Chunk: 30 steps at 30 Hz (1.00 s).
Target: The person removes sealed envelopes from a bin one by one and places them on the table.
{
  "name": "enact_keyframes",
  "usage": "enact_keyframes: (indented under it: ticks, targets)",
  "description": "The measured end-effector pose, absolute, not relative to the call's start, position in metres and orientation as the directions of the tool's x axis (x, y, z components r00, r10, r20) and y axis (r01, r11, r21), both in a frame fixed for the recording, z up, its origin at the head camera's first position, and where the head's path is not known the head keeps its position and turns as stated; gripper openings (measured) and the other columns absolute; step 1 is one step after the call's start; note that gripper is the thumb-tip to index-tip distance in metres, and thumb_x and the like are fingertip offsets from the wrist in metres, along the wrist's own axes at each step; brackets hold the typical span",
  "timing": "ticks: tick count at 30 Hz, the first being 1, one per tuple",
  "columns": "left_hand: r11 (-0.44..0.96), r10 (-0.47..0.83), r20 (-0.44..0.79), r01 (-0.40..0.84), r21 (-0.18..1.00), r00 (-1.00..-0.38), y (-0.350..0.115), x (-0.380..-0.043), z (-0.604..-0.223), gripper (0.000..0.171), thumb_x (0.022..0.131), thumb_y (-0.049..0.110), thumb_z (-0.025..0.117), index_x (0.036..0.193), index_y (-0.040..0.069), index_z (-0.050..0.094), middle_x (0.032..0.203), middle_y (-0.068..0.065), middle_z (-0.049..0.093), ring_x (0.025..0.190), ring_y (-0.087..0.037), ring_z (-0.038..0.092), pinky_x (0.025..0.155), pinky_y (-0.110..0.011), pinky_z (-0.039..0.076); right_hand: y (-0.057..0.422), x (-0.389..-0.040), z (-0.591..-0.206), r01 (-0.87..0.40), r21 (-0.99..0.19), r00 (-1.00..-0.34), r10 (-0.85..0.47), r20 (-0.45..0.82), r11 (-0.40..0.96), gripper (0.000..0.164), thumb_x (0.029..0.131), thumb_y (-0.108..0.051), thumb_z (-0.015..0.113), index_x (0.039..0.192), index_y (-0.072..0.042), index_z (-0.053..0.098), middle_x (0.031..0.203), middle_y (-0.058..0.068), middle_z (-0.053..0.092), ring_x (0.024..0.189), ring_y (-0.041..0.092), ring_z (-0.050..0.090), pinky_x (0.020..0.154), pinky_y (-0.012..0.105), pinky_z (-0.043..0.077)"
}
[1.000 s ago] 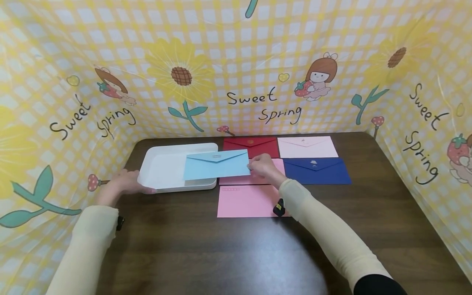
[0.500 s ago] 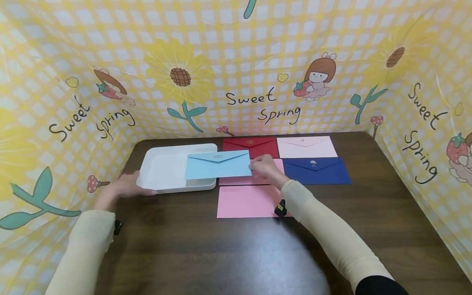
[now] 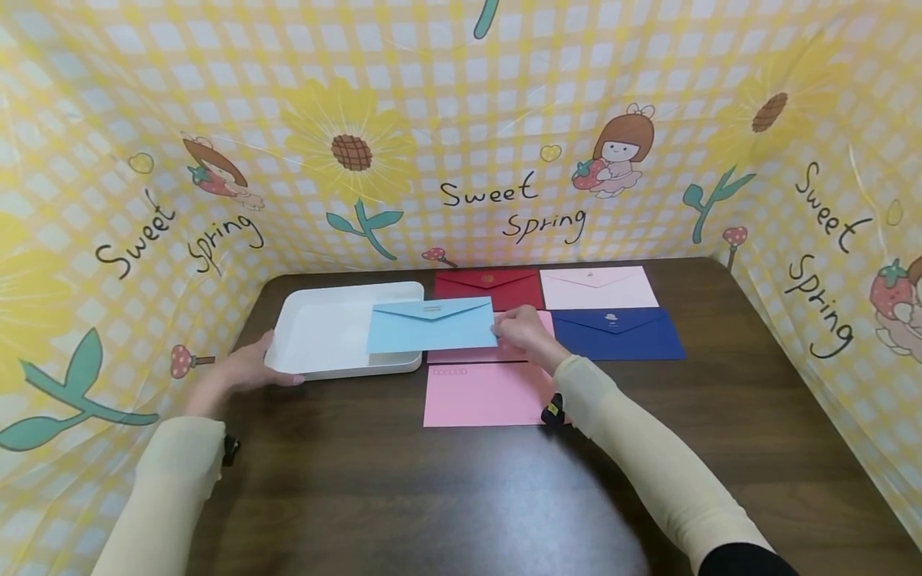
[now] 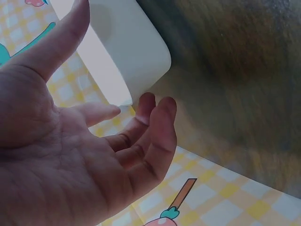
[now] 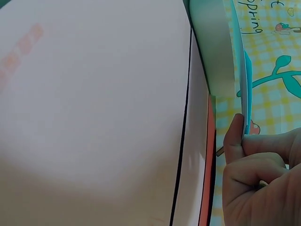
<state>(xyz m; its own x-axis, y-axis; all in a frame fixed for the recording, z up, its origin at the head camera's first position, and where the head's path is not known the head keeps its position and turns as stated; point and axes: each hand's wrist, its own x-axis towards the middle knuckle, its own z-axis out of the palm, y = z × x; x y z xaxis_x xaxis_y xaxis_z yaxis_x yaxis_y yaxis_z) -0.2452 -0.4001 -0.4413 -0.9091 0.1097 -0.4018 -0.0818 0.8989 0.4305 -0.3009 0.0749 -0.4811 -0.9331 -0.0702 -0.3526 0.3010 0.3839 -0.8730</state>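
Observation:
A light blue envelope (image 3: 430, 326) is held up by its right edge, pinched between the thumb and index finger of my right hand (image 3: 524, 330). Its left end overlaps the right side of a white tray (image 3: 306, 326). In the right wrist view the envelope (image 5: 245, 89) appears edge-on above the pinching hand (image 5: 263, 174). My left hand (image 3: 248, 366) holds the tray's near left corner. The left wrist view has that hand (image 4: 84, 141) with its thumb along the tray (image 4: 146, 56) and its other fingers curled near the corner.
On the dark wooden table (image 3: 403, 496), right of the tray, lie a red envelope (image 3: 486, 284), a pale pink one (image 3: 598, 288), a dark blue one (image 3: 615, 336) and two pink envelopes (image 3: 490, 400). A yellow checked cloth (image 3: 461, 120) surrounds the table's back and sides.
My right hand has shifted the light blue envelope a little rightward and nearer. The left hand keeps its place at the tray, which has barely moved.

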Motion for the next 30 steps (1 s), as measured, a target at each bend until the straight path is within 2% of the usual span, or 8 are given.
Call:
enact_keyframes:
  ticks: [5,7,14,21,30]
  targets:
    - [0.918,0.095,-0.406,-0.078,0.389,-0.909,-0.398,-0.243,-0.441,0.13,0.087,0.052,0.082,0.158,-0.019,-0.002,0.153,-0.052,0.017,0.141,-0.067,0.026,0.116,-0.068,0.027,0.079,-0.302,-0.484,0.303,-0.874,-0.933,-0.07,-0.354,0.379,0.028,0.101,-0.014,0.07,0.125,0.0,0.072,0.117,0.014,0.069,0.09,0.026,0.068,0.072,0.035,0.052]
    - [0.924,0.092,-0.405,-0.074,0.375,-0.91,-0.397,-0.242,-0.44,0.131,0.088,0.054,0.08,0.156,-0.021,-0.002,0.153,-0.052,0.016,0.141,-0.067,0.025,0.116,-0.068,0.027,0.08,-0.302,-0.485,0.305,-0.871,-0.932,-0.069,-0.357,0.384,0.027,0.101,-0.014,0.07,0.124,0.0,0.073,0.117,0.014,0.07,0.093,0.027,0.068,0.077,0.037,0.053]
    - [0.926,0.095,-0.398,-0.066,0.373,-0.912,-0.391,-0.237,-0.432,0.123,0.092,0.047,0.078,0.153,-0.025,-0.002,0.15,-0.055,0.015,0.14,-0.068,0.025,0.114,-0.07,0.027,0.085,-0.302,-0.486,0.297,-0.863,-0.933,-0.068,-0.353,0.408,0.027,0.101,-0.015,0.07,0.123,-0.001,0.073,0.114,0.013,0.071,0.087,0.025,0.067,0.07,0.036,0.05]
    - [0.921,0.081,-0.392,-0.082,0.381,-0.916,-0.39,-0.234,-0.432,0.124,0.094,0.061,0.071,0.154,-0.024,0.002,0.153,-0.053,0.014,0.143,-0.066,0.022,0.116,-0.069,0.025,0.091,-0.3,-0.484,0.304,-0.856,-0.93,-0.064,-0.361,0.417,0.03,0.101,-0.017,0.07,0.126,-0.002,0.072,0.114,0.013,0.07,0.079,0.023,0.066,0.068,0.038,0.047]
    - [0.911,0.07,-0.415,-0.112,0.397,-0.907,-0.391,-0.236,-0.432,0.117,0.097,0.05,0.074,0.154,-0.023,0.002,0.153,-0.053,0.011,0.142,-0.068,0.019,0.116,-0.07,0.022,0.101,-0.3,-0.486,0.334,-0.837,-0.923,-0.028,-0.383,0.434,0.033,0.102,-0.018,0.069,0.13,-0.002,0.069,0.121,0.014,0.067,0.096,0.027,0.065,0.085,0.044,0.05]
